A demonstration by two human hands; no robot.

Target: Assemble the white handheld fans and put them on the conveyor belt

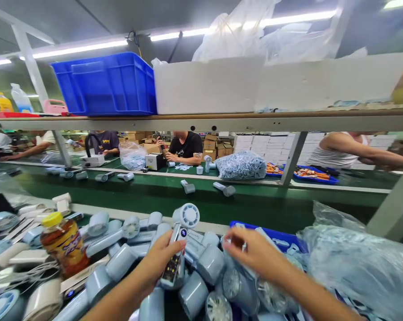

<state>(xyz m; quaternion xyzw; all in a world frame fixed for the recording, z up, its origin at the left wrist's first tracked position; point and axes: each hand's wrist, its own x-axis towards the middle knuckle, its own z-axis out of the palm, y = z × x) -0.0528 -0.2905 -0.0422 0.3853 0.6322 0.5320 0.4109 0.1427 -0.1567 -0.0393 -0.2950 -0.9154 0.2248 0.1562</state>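
My left hand [165, 254] is closed around the handle of a light blue handheld fan [189, 216], its round head tilted up. The fan's lower handle is uncovered and shows a circuit board; a small lit display sits above it. My right hand [251, 249] hovers over the heap, near a blue tray [233, 224] of small light blue parts. Its fingers are curled and blurred, so I cannot make out whether anything is between them. Beneath both hands lies a pile of light blue fans [193, 294].
A drink bottle with yellow cap [64, 245] stands left among fans and white cables. A plastic bag [365, 267] fills the right side. Beyond runs a green conveyor belt [147, 196] carrying fans. Overhead, a shelf holds a blue crate [104, 84] and white foam boxes [208, 87]. Several people work opposite.
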